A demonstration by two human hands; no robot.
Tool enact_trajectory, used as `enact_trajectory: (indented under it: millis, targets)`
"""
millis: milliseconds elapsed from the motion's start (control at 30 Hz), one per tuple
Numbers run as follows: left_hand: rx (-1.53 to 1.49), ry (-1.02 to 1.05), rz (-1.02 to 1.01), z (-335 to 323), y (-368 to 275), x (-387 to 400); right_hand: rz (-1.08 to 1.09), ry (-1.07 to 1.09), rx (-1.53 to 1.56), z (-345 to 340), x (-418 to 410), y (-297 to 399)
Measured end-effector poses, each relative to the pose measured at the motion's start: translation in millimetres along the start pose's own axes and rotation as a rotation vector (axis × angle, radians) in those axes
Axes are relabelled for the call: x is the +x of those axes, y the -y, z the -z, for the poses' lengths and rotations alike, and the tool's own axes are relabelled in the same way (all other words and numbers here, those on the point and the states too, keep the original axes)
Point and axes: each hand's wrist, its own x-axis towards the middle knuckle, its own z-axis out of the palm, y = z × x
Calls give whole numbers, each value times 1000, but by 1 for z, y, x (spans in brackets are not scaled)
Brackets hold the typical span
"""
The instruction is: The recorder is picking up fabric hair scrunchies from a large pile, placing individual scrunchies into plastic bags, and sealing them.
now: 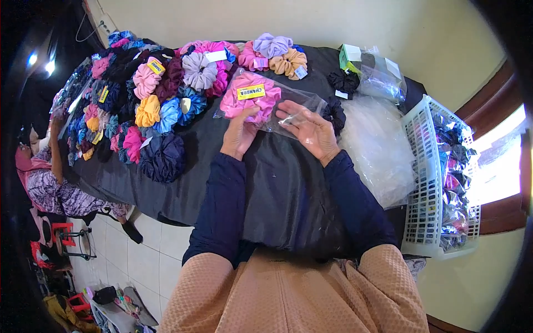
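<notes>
A pink fabric scrunchie [270, 100] with a yellow label lies in a clear plastic bag [300, 98], at the bag's left part. My left hand [241, 131] grips the bag's lower edge, its thumb over the scrunchie. Palm up, my right hand [310, 131] is at the right part of the bag, with its fingers behind or inside the film; which of these I cannot tell. The bag is held over the black cloth [283, 179]. Just beyond it lie a lilac scrunchie [272, 45] and a tan scrunchie [288, 63].
Piled scrunchies [158, 110] cover the left of the table. Clear plastic bags [374, 145] lie to the right, beside a white plastic basket [422, 179] of bagged items. Black scrunchies [343, 82] lie behind my right hand. Another person [58, 183] is at the far left.
</notes>
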Motion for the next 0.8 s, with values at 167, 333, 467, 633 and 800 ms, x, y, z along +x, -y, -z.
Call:
enact_trajectory:
  millis: [167,333,467,633,800]
  targets:
    - [177,49,22,-8,10,-2,48,-72,11,3,1,1]
    - [-7,93,110,-16,5,-7,3,-36,81,-3,-1,3]
    - [-38,61,70,-12,2,-4,39,-93,-49,-4,-1,3]
    - [-95,11,-108,-8,1,2,129,-271,-183,10,1,-2]
    - [-188,34,-180,-11,-5,0,248,-400,-258,11,5,-9]
